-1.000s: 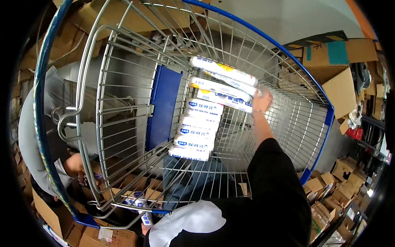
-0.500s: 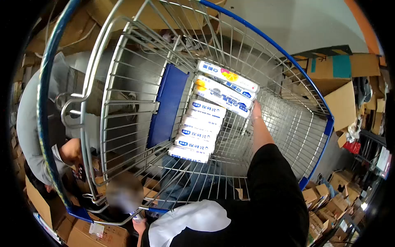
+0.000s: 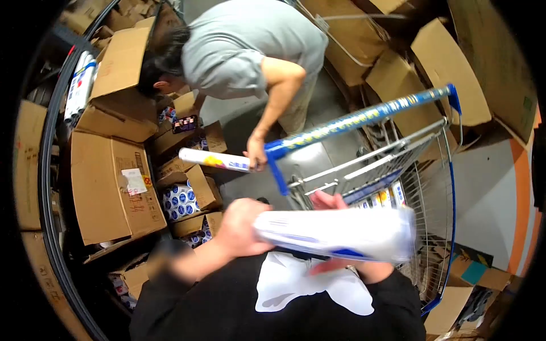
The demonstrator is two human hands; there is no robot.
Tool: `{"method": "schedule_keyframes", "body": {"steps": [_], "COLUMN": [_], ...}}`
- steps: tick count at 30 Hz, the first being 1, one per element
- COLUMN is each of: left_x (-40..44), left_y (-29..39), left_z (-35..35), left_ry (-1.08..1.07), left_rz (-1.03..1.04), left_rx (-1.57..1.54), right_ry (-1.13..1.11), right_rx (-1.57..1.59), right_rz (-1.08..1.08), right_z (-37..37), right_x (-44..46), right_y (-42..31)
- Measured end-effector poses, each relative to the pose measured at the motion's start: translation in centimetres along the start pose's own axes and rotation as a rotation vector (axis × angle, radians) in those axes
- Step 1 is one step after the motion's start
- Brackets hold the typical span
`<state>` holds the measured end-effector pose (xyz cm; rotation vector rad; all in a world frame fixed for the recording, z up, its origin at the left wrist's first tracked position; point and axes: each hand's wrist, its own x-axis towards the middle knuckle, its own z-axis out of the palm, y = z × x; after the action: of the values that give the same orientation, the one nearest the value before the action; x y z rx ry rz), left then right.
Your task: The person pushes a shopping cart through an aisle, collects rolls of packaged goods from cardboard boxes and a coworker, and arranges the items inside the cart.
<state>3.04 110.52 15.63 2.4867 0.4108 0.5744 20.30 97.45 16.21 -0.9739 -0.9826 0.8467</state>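
Observation:
Across my front lies a white plastic-wrapped roll [image 3: 341,230] with blue print, blurred by motion; what is inside it does not show. My left hand [image 3: 244,227] is closed round its left end. My right hand [image 3: 329,266] grips it from the far side, fingers showing above and below the middle; the palm is hidden. Just beyond, the shopping cart [image 3: 364,122] has a blue-wrapped handle. Several similar white rolls [image 3: 382,199] lie in its basket, partly covered by the roll I hold.
A person in a grey shirt [image 3: 250,45] bends ahead, holding another white roll [image 3: 213,159] with a fruit picture beside the cart handle. Open cartons [image 3: 114,187] line the left, one with round blue-and-white ends [image 3: 180,202]. More cardboard [image 3: 455,74] stands at the right.
My view has swung left, so the cart now sits at the right. My right hand has come out of the basket, and both hands now hold a roll. The person now holds a roll too.

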Motion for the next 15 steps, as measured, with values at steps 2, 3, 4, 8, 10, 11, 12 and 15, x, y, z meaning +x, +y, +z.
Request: {"method": "schedule_keyframes", "body": {"steps": [2,3,4,8,10,11,12,15], "left_x": [1.9,1.9,2.1,-4.2,-7.1,-9.0,-10.3,-15.7], "left_y": [-0.4,-1.9,-3.8,-15.4,-21.0,-23.9,-26.5,-32.2], "left_z": [-1.2,-3.1,-4.8,-4.4,-1.7,-0.1,1.3,4.6], "left_ry": [-0.196,-0.199,-0.2,-0.319,-0.628,-0.636,-0.698,-0.751], "left_rz": [0.182,0.289,0.405,-0.352,-0.651,-0.661,-0.772,-0.444], "left_rx": [-0.04,-0.087,-0.141,0.397,0.471,0.351,0.051,-0.16], "right_ry": [-0.094,-0.2,-0.242,-0.074,0.063,0.156,0.253,0.662], "right_rx": [0.053,-0.056,-0.014,0.222,0.158,0.139,0.121,-0.008], "right_rz": [-0.178,-0.333,-0.284,-0.127,-0.142,-0.155,-0.173,-0.161], "right_z": [2.9,3.9,4.8,4.3,3.1,2.7,2.3,0.7], "right_x": [1.5,3.2,3.8,3.1,2.0,1.3,0.4,-3.8], "right_y": [3.9,3.3,2.4,0.5,-0.4,-1.3,-2.2,-5.3]}}
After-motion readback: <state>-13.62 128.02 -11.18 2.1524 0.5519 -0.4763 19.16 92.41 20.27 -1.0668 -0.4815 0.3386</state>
